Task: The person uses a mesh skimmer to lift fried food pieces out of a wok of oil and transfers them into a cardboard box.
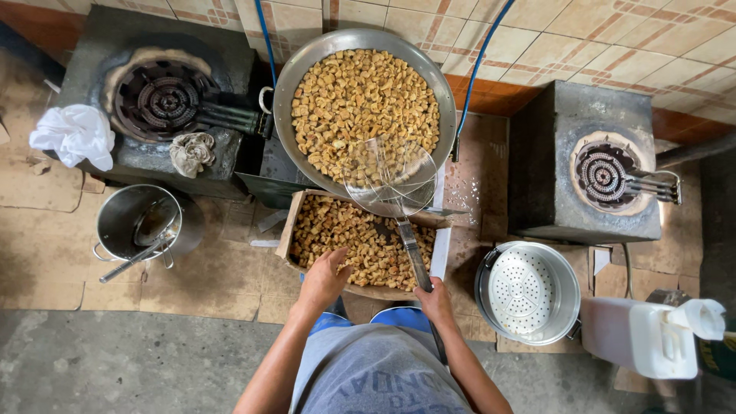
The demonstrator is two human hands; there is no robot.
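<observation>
We've got our left hand (326,274) digging loosely in the fried pieces (360,241), right hand (435,297) clamped on the wire skimmer (391,180) handle—best keep it level.

A rough cooking area: gas burners (163,98) in concrete blocks, wide frying pan (285,92), cardboard-covered floor (46,253).

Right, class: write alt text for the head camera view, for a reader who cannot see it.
Seen from above, a person's left hand reaches into a cardboard box of golden fried pieces while the right hand grips a wire skimmer over a wide metal pan of the same pieces. Two gas burners, a steel pot and a perforated steamer pot stand around.
</observation>
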